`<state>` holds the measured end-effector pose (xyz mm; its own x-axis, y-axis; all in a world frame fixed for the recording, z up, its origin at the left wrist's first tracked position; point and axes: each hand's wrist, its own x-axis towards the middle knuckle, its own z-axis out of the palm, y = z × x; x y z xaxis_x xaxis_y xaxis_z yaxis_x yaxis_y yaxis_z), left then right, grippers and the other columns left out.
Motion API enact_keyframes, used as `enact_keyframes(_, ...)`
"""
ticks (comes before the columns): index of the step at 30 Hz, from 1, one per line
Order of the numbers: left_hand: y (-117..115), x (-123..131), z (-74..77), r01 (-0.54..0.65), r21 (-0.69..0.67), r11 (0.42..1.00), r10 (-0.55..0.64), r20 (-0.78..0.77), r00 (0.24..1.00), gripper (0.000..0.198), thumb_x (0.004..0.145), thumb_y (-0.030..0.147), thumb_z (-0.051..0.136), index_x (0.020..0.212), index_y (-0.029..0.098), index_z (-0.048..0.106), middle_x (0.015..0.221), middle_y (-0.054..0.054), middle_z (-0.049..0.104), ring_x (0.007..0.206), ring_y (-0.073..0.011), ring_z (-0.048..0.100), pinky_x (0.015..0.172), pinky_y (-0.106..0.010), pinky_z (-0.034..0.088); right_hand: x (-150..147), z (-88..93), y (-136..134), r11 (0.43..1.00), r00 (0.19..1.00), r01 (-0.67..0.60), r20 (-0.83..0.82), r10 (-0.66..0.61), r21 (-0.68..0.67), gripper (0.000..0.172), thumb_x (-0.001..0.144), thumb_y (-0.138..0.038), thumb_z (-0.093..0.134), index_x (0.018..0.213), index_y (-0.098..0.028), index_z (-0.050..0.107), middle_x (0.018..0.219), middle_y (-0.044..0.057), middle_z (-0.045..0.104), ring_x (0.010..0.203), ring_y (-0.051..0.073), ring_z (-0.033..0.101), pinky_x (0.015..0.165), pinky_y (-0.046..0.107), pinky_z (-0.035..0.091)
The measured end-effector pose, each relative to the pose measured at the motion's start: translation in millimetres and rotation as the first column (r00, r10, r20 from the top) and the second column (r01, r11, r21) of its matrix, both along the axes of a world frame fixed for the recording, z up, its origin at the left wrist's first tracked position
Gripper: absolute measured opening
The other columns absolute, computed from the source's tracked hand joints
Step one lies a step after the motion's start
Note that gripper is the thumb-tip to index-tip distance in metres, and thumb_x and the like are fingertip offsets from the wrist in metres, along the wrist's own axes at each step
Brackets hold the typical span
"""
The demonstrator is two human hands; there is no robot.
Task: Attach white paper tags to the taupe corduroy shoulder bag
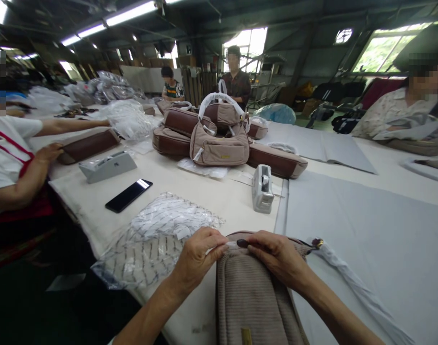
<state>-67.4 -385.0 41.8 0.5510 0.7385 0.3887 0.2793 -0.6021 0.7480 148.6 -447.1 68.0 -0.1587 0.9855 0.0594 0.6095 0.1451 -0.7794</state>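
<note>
A taupe corduroy handbag (255, 292) lies in front of me at the table's near edge, its brass-coloured plate toward me. My left hand (202, 251) is closed in a pinch on a thin white strip (232, 244) at the bag's far end. Beside it, my right hand (276, 254) pinches near a dark brown oval tab (242, 243), thumb and fingers together at its right side. A strap (359, 282) wrapped in white runs from a brass-coloured ring (317, 243) off to the right. The bag's lower part leaves the view.
Clear printed plastic bags (150, 249) lie left of my hands. Beyond are a black phone (129, 195), a grey tape dispenser (262, 189) and another dispenser (107, 166). Several handbags (219, 141) are piled at the table's middle. A co-worker's hand (50, 152) holds a brown bag at left.
</note>
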Motion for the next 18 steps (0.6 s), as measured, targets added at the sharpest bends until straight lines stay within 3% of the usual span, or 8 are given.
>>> enact_keyframes(7,0,2,6.4,0.017,0.050,0.999,-0.015,-0.025,1.000,0.015,0.087,0.024,0.057,0.092,0.022,0.071,0.088,-0.005,0.067,0.085,-0.0165,0.061,0.077,-0.025,0.048,-3,-0.5,-3,0.996,0.998,-0.004,0.057,-0.001,0.086,0.020,0.089,-0.018,0.053,0.098,-0.025,0.069,0.088,0.000,0.067,0.081,0.015,0.059,0.074,0.025,0.043)
enact_keyframes(12,0,-1,11.0,0.085,0.020,0.996,-0.083,-0.096,0.992,0.014,0.087,0.024,0.057,0.090,0.021,0.071,0.086,-0.004,0.066,0.083,-0.0146,0.061,0.075,-0.022,0.046,-5,0.5,-3,0.994,0.999,0.009,0.051,-0.015,0.110,0.021,0.088,-0.016,0.054,0.099,-0.025,0.069,0.083,0.001,0.066,0.079,0.015,0.059,0.073,0.024,0.043)
enact_keyframes(18,-4,1,17.8,0.060,-0.018,0.998,-0.061,-0.113,0.992,0.017,0.088,0.029,0.056,0.090,0.020,0.070,0.083,-0.004,0.066,0.080,-0.0148,0.061,0.074,-0.023,0.046,-8,-1.2,-6,0.990,0.995,-0.036,0.098,0.023,0.135,0.019,0.089,-0.018,0.053,0.098,-0.023,0.068,0.090,0.003,0.059,0.081,0.015,0.057,0.073,0.024,0.042)
